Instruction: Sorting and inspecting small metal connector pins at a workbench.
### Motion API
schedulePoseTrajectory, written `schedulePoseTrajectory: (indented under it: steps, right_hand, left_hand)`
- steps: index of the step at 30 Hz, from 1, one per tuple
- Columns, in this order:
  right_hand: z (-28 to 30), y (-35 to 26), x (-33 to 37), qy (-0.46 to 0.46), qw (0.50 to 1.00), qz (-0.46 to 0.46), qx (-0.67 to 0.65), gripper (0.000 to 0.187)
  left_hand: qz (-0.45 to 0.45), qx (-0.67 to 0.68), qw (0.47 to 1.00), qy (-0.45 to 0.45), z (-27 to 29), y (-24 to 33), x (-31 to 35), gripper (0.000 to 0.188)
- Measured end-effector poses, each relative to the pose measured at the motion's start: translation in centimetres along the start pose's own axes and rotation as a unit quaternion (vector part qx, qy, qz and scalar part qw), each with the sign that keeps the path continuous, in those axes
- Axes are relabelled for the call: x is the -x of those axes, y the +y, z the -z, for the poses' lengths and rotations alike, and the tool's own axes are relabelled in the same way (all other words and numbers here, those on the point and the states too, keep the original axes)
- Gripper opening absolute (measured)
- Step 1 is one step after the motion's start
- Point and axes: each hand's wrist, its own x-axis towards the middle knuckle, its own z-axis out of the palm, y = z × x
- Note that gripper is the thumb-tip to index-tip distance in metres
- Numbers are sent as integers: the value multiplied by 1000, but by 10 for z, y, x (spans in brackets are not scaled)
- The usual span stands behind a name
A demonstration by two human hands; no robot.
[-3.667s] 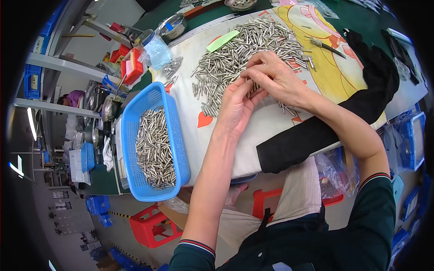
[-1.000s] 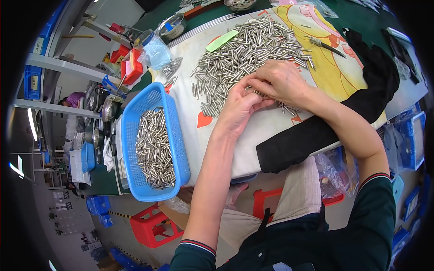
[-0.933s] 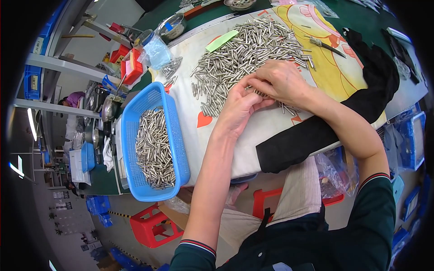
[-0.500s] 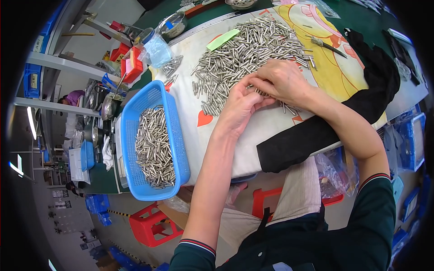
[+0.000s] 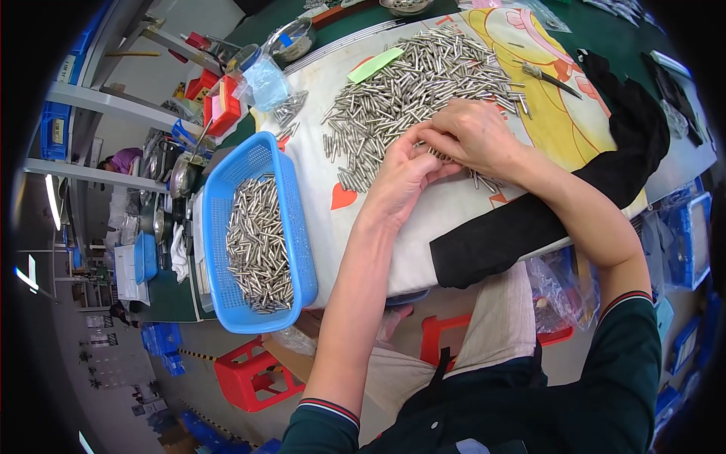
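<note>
Close together at the near edge of a heap of small metal pins (image 5: 423, 76), my two hands meet over the cloth. Several pins are pinched in my left hand (image 5: 404, 168), its fingers curled and palm partly turned up. My right hand (image 5: 475, 136) is closed over the same pins, its fingertips touching those of the left. How the pins sit between the fingers is mostly hidden. A few loose pins (image 5: 484, 181) lie just below the right hand. To the left, a blue plastic basket (image 5: 302, 250) holds many more pins of the same kind.
A green paper slip (image 5: 375, 66) lies on the heap. A brush (image 5: 552, 79) rests on the yellow printed cloth (image 5: 560, 125). Black fabric (image 5: 491, 246) stretches along the near right edge. Red stools (image 5: 253, 378) stand below the table, and a red bin (image 5: 221, 106) sits at far left.
Both hands stay almost in place, still closed on the pins. The whole view has shifted very slightly; the heap and basket look the same.
</note>
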Motion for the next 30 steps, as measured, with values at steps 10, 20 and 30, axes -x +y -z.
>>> schedulePoseTrajectory:
  steps: [10,20,30]
  right_hand:
    - [-2,3,0,4,1000,2,5,17]
    - [-1,2,0,21,1000,12,15,19]
    - [-2,2,-1,25,999,15,20,21]
  left_hand:
    - [0,-2,1000,-2,-3,3,1,40]
    - [-7,12,1000,-16,-3,2,1,46]
    - [-1,-1,1000,-5,-1,1,0,39]
